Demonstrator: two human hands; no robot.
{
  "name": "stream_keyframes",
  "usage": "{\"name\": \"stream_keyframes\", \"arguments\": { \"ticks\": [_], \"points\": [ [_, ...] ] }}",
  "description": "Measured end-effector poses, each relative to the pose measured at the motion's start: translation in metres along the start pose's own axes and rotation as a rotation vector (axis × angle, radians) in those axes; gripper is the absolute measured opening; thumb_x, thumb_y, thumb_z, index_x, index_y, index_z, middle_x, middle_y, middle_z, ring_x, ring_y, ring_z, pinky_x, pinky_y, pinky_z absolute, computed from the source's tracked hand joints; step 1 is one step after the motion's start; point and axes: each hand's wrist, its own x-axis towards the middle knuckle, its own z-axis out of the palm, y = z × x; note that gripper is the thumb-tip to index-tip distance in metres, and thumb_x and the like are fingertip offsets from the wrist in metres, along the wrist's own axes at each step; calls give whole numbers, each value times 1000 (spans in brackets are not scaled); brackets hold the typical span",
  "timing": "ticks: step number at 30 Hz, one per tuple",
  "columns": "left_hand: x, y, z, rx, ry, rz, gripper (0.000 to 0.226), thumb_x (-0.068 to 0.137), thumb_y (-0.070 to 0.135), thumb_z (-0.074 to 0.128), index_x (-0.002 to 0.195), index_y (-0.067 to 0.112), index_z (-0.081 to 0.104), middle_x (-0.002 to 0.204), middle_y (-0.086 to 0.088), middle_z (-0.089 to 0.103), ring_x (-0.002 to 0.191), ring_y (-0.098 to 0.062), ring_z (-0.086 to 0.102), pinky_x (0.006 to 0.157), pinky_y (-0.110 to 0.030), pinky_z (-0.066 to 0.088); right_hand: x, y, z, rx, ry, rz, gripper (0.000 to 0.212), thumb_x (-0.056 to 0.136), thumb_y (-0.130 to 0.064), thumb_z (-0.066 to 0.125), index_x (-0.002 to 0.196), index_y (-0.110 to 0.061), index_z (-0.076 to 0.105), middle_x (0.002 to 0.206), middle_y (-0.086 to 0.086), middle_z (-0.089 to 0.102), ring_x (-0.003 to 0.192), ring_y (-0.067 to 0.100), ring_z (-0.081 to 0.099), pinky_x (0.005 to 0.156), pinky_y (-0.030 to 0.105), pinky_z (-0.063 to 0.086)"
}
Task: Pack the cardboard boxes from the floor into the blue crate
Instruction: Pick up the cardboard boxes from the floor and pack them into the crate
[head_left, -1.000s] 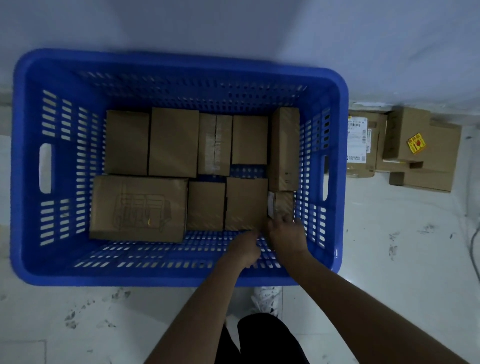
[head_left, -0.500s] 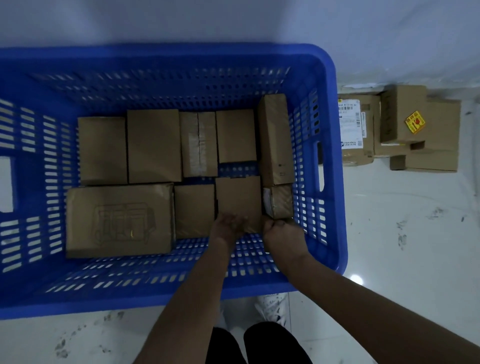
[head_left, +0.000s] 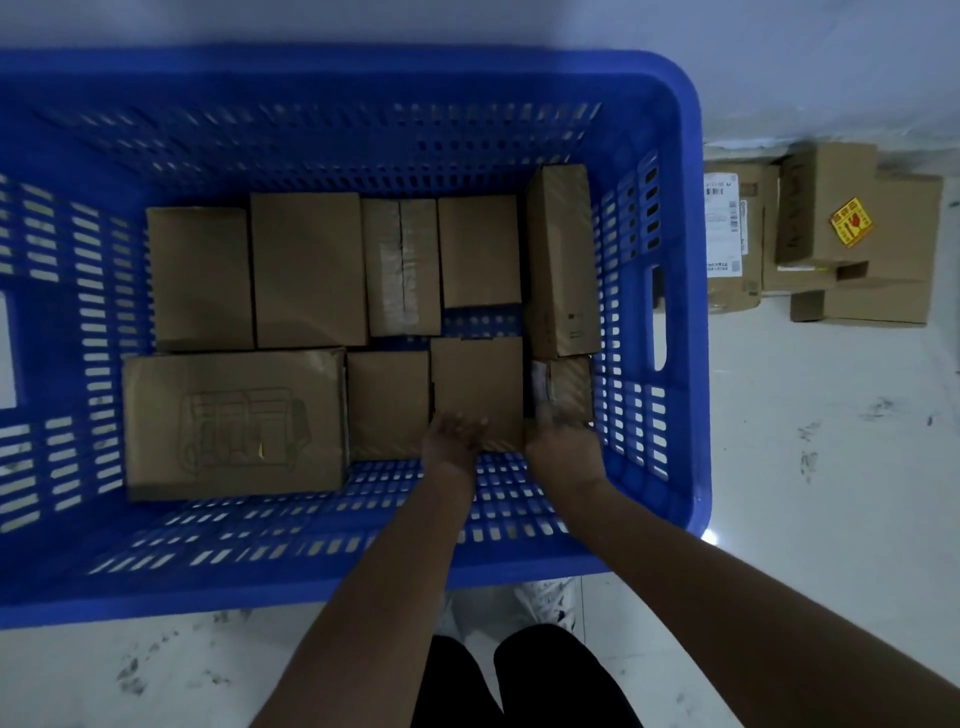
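Compared with one second ago, both hands have moved up from the crate's bare near floor onto the near ends of two boxes, and the crate fills more of the view, its left wall now cut by the frame.

Head view. Blue crate, slotted walls, standing on a pale scuffed floor. Far row inside the crate, left to right: four flat boxes side by side, the third a taped box with a seam down its middle, then a tall narrow box against the right wall. Near row, left to right: a large printed box with a line drawing on its top, a plain box, the centre box, and a small striped box by the right wall, just below the tall narrow box. A strip of bare crate floor runs along the near wall.

Left hand: on the near edge of the centre box, fingers lying loosely on the cardboard; whether it grasps the box cannot be told because of blur. Right hand: at the near end of the small striped box, fingers reaching onto it; grasp likewise cannot be told.

Outside the crate, beyond its right wall, near the far wall of the room: a labelled box with white shipping labels, and beside it a stack of boxes, the top one bearing a yellow sticker. Dark trouser legs and a white shoe show at the bottom edge.
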Motion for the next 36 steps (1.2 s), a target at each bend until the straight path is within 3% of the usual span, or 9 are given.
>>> {"name": "stream_keyframes", "arguments": {
  "ticks": [3,7,10,14,17,21,24,29,36],
  "points": [
    [-6,8,-5,-229,55,-14,72,95,34,53,152,15,14,154,-1,29,140,-22,31,115,-33,25,-5,20,0,-32,83,53,37,81,-21,70,116,-15,64,125,26,52,103,40,58,61,35,49],
    [-44,13,5,-450,258,56,57,96,24,50,147,8,30,154,-12,30,141,-26,29,114,-26,19,-10,27,-11,26,62,12,47,82,-17,68,126,-9,54,121,24,53,85,35,64,51,32,39],
    [-75,9,6,-546,397,95,61,93,12,51,149,8,27,157,-11,24,143,-26,25,120,-38,18,-15,17,-11,108,145,16,37,33,-7,93,61,-6,69,66,17,62,32,24,50,36,22,31],
    [-95,1,17,-668,506,65,64,95,14,47,152,14,17,160,-5,15,145,-21,21,120,-36,18,-14,19,0,174,346,-35,40,12,4,87,28,-8,52,42,12,52,26,20,44,37,19,30],
    [-100,1,26,-746,478,31,62,98,16,42,153,16,13,161,-3,11,146,-19,19,121,-33,15,-1,16,5,183,252,1,37,16,-1,89,30,-9,56,45,10,53,30,22,47,41,19,28],
    [-106,-2,24,-793,478,24,60,98,16,40,153,14,15,160,-4,15,144,-19,23,120,-32,17,9,9,5,242,91,37,9,72,-3,73,81,-1,74,85,18,61,70,30,66,61,38,55],
    [-127,-6,20,-834,431,8,59,98,19,40,152,14,16,157,-6,24,140,-21,30,117,-30,23,-22,17,-16,312,147,94,21,46,9,85,58,3,68,66,19,64,44,29,60,41,32,50],
    [-186,-7,1,-923,342,-39,52,99,20,38,149,11,26,151,-7,35,134,-22,37,114,-33,30,-104,39,-37,437,152,134,26,90,-16,57,114,-10,64,120,9,59,94,29,65,74,35,53],
    [-288,-2,-59,-1371,301,-52,48,96,24,44,144,19,37,145,1,42,126,-15,44,101,-24,37,-217,84,-83,879,135,265,45,86,-32,64,126,-13,58,107,7,61,97,22,62,78,28,47]
  ]
}}
